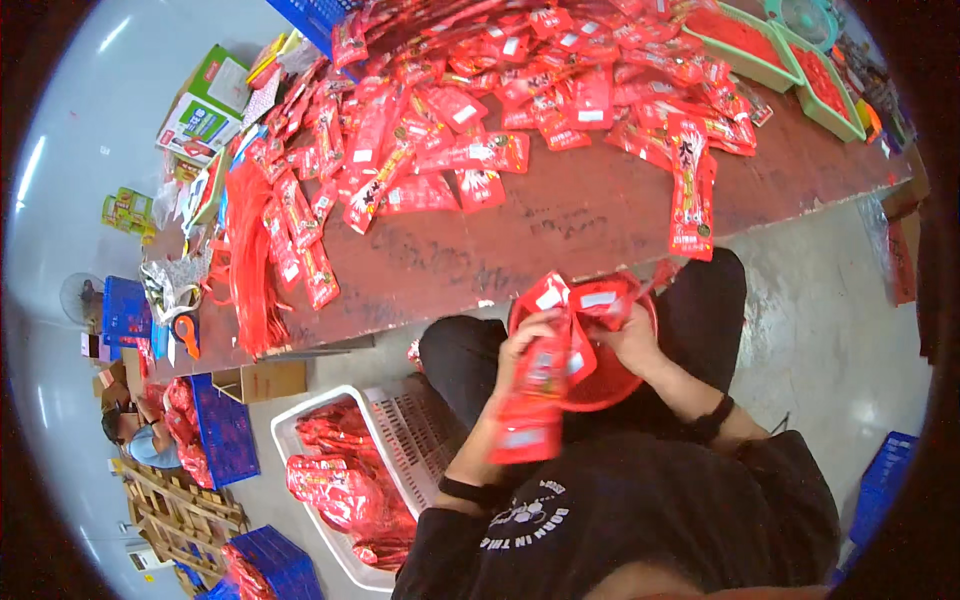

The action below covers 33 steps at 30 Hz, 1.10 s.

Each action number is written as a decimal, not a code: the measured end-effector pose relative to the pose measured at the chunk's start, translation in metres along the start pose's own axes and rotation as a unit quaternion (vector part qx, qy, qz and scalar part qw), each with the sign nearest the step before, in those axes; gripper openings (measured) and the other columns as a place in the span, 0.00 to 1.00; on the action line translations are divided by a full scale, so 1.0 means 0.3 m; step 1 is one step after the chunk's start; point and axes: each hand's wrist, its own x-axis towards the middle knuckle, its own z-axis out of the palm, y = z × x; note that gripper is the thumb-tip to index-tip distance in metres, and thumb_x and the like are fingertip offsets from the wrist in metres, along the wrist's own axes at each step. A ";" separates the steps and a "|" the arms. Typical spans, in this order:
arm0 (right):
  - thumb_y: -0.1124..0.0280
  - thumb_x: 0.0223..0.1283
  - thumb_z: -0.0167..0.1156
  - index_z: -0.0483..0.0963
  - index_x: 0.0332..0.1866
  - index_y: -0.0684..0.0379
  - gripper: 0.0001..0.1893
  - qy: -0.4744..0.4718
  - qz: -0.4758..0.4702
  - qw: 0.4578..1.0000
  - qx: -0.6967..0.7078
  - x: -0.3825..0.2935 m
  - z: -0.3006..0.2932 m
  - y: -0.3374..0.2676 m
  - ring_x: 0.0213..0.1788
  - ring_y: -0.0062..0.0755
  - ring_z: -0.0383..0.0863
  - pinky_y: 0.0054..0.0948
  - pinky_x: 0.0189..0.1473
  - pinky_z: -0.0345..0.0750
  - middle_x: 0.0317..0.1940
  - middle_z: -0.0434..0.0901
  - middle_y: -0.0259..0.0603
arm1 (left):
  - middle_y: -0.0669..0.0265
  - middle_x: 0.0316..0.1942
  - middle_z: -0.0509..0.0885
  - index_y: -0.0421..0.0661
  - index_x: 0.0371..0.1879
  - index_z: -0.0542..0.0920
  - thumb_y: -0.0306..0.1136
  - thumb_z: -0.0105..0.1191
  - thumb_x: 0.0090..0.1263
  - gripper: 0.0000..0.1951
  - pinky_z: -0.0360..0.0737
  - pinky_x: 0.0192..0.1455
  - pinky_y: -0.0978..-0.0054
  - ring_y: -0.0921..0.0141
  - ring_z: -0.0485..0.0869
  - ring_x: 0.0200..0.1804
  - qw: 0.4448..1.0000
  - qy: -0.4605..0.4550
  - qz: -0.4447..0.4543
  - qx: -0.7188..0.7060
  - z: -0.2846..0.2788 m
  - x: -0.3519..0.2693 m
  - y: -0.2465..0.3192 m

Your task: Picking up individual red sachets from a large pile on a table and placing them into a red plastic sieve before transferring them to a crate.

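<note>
My left hand (529, 337) grips several long red printed packets (532, 390), which fan out above and below its fingers. Close by on the right, my right hand (634, 341) has its fingers on a red packet (606, 300) with a white patch; motion blurs the fingertips. Both hands are over a round red plastic basket (611, 386) between my knees, and its inside is mostly hidden by the packets and hands. One single red packet (691, 202) lies at the table edge ahead, its lower end over my knee.
Red packets (450, 112) are heaped over the dark red table (450, 255). A bundle of red strips (251, 262) and an orange tape cutter (185, 334) lie left. Green trays (817, 90) stand far right. A white crate (360, 394) of bagged packets is on the floor; a person (146, 439) is beyond.
</note>
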 end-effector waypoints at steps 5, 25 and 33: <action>0.77 0.36 0.60 0.74 0.40 0.57 0.18 -0.133 -0.197 0.849 -0.471 -0.087 -0.037 0.116 0.49 0.42 0.68 0.42 0.51 0.65 0.38 0.74 0.39 | 0.49 0.52 0.71 0.37 0.43 0.72 0.20 0.46 0.54 0.15 0.71 0.52 0.67 0.58 0.73 0.52 0.818 -0.389 -0.195 0.376 0.046 -0.157 -0.120; 0.46 0.47 0.57 0.60 0.56 0.67 0.38 0.031 -0.114 0.834 -0.539 1.156 0.474 -0.433 0.56 0.48 0.67 0.42 0.55 0.67 0.51 0.68 0.58 | 0.50 0.48 0.72 0.35 0.54 0.63 0.60 0.60 0.45 0.45 0.68 0.56 0.59 0.52 0.70 0.54 0.596 0.225 -0.171 0.752 -0.738 1.022 0.133; 0.67 0.46 0.51 0.76 0.31 0.69 0.15 -0.154 -0.090 0.830 -0.528 1.252 0.291 -0.487 0.36 0.51 0.80 0.39 0.40 0.77 0.31 0.79 0.56 | 0.57 0.22 0.81 0.32 0.31 0.77 0.36 0.63 0.44 0.20 0.77 0.28 0.67 0.64 0.81 0.26 0.801 0.248 -0.218 0.499 -0.845 0.769 0.438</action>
